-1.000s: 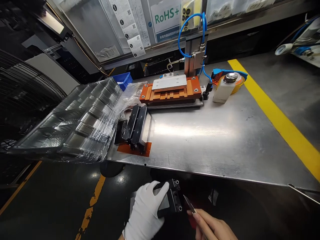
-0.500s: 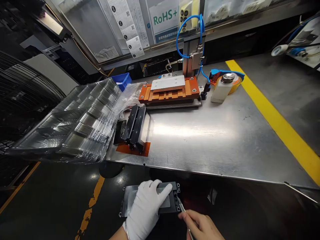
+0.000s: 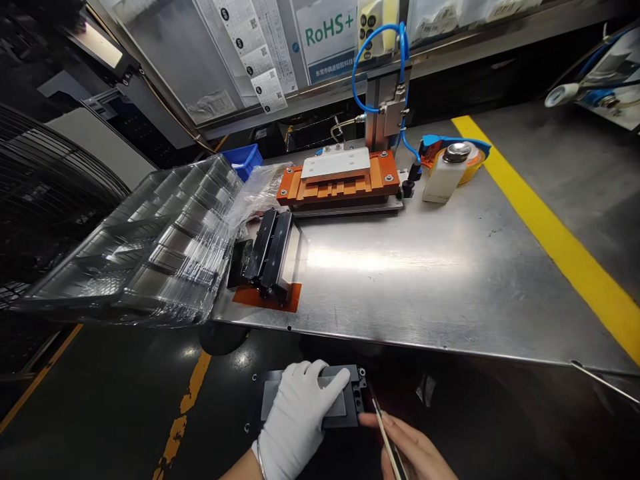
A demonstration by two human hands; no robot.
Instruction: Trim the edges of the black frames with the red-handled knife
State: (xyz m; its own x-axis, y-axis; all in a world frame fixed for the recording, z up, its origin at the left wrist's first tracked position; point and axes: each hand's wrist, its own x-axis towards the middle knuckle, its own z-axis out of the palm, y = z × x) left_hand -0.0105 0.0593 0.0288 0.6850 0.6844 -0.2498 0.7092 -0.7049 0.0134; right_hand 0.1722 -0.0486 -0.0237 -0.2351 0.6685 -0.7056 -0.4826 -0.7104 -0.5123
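My left hand (image 3: 303, 407), in a white glove, is closed over a black rectangular plastic part (image 3: 350, 413) below the table's front edge. Its thumb lies across the greyish flat panel on top, and the fingers reach over the far side. The part's right end shows holes and small round corner lugs. My bare right hand (image 3: 413, 447) grips a thin knife-like tool (image 3: 385, 433) with a narrow tip pointing up and away. That tip is just right of the part, apart from it. One right fingertip is by the part's near right corner, and I cannot tell whether it touches.
On the metal table (image 3: 400, 287) several black parts (image 3: 273, 257) rest on an orange sheet (image 3: 295, 300). Behind them is an orange clamping fixture (image 3: 340, 183) with blue air hoses. A white bottle (image 3: 447, 175) stands right, clear wrapped trays (image 3: 150, 247) left, a blue bin (image 3: 245, 160) behind.
The knife-like tool has moved off the part's right end, to the right, with my right hand. The black part and my left hand have shifted slightly right.
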